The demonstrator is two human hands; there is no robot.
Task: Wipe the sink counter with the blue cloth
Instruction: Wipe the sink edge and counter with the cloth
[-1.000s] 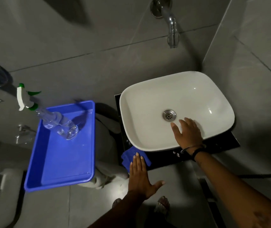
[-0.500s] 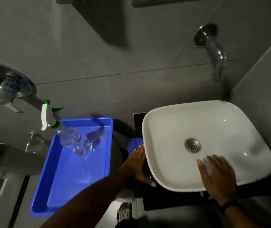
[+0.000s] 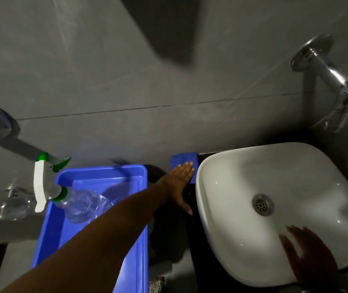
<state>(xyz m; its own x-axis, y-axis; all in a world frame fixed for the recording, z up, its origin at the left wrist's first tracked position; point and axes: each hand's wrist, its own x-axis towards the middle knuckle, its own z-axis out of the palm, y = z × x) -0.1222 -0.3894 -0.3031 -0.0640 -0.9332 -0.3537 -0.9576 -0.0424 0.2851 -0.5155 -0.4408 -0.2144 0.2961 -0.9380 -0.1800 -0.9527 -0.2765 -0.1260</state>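
Note:
The blue cloth (image 3: 182, 160) lies flat on the dark sink counter (image 3: 186, 233) at its far left corner, against the grey wall and beside the white basin (image 3: 242, 240). My left hand (image 3: 179, 178) presses flat on the cloth, fingers straight and together, thumb spread toward me. Most of the cloth is hidden under the palm. My right hand (image 3: 308, 256) rests with fingers spread on the basin's near right rim and holds nothing.
A blue plastic tray (image 3: 126, 263) stands left of the counter with a clear spray bottle (image 3: 78, 203) lying in it, white and green trigger head sticking out. A chrome tap (image 3: 333, 81) juts from the wall above the basin. The drain (image 3: 262, 204) sits mid-basin.
My left hand has slid the cloth along the counter's left side from the near edge to the far corner by the wall. The view has swung left. My right hand stays on the basin.

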